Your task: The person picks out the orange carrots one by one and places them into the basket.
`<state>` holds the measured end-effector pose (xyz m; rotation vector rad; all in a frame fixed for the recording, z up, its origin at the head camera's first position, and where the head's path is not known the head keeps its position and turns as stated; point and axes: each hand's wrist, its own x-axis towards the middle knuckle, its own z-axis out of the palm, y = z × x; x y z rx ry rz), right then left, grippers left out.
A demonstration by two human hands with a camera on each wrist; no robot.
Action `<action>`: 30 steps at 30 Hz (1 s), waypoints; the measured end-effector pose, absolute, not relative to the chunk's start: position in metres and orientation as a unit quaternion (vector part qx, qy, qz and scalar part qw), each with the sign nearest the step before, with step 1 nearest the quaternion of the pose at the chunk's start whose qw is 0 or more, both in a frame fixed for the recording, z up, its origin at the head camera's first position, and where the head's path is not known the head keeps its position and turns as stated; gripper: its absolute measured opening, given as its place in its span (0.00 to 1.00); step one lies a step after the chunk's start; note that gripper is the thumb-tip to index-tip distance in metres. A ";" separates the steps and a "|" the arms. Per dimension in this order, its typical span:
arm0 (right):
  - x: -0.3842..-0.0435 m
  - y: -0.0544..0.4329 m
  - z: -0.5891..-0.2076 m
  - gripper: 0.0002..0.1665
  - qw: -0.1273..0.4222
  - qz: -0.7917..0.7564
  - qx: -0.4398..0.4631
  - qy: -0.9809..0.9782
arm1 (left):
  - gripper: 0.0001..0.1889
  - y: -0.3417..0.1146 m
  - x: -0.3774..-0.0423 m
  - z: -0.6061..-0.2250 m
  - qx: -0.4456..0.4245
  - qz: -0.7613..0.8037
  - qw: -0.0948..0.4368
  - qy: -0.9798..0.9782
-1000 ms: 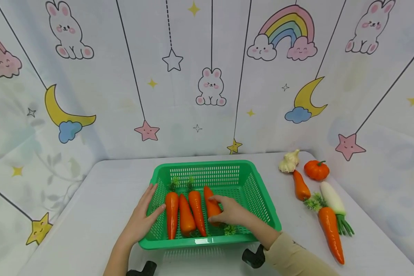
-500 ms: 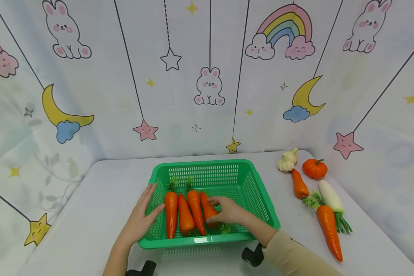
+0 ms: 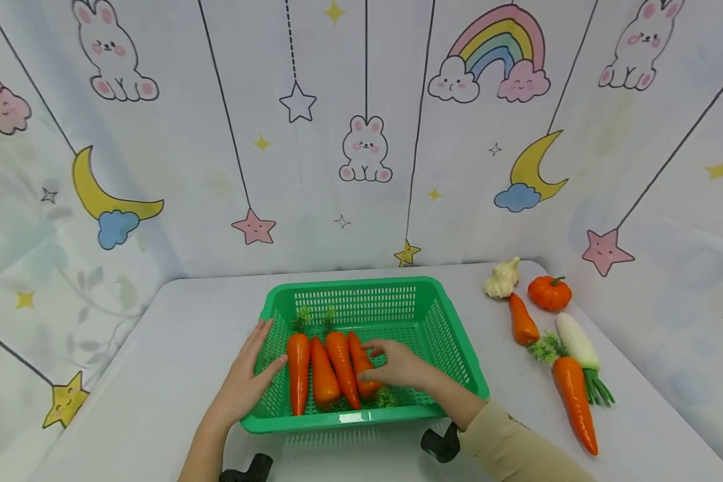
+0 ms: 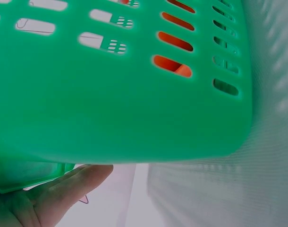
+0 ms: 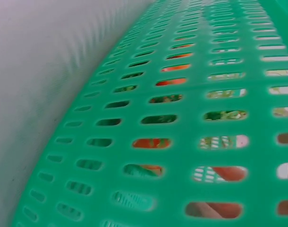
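Note:
In the head view a green slatted plastic basket [image 3: 452, 341] holds several orange carrots side by side, one of them the leftmost carrot [image 3: 298, 375]. My right hand [image 3: 397, 365] reaches over the near right side and has thumb and fingers around the rightmost carrot [image 3: 361, 358], whose leafy end [image 3: 385, 396] points toward me. With fingers spread, my left hand [image 3: 247, 381] rests along the basket's left rim. The left wrist view has the left hand's finger [image 4: 71, 191] beside the basket wall [image 4: 111, 113]. Through the basket slots [image 5: 219, 209] in the right wrist view, the right hand is partly hidden.
Right of the basket on the white table [image 3: 187, 348] lie garlic [image 3: 503, 279], a small pumpkin [image 3: 549, 293], a small carrot [image 3: 523, 321], a white radish [image 3: 577, 341] and a large carrot [image 3: 575, 405]. A printed cloth [image 3: 313, 221] hangs behind.
My right hand has shifted the rightmost carrot left, so that it lies against the neighbouring carrot. My left hand stays on the basket rim.

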<state>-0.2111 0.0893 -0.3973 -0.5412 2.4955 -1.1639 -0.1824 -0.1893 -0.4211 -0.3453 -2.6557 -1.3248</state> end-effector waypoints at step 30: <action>-0.198 0.178 -0.362 0.37 0.047 -0.469 -0.140 0.871 | 0.36 -0.189 -0.182 -0.420 -0.115 -0.448 0.084 -0.883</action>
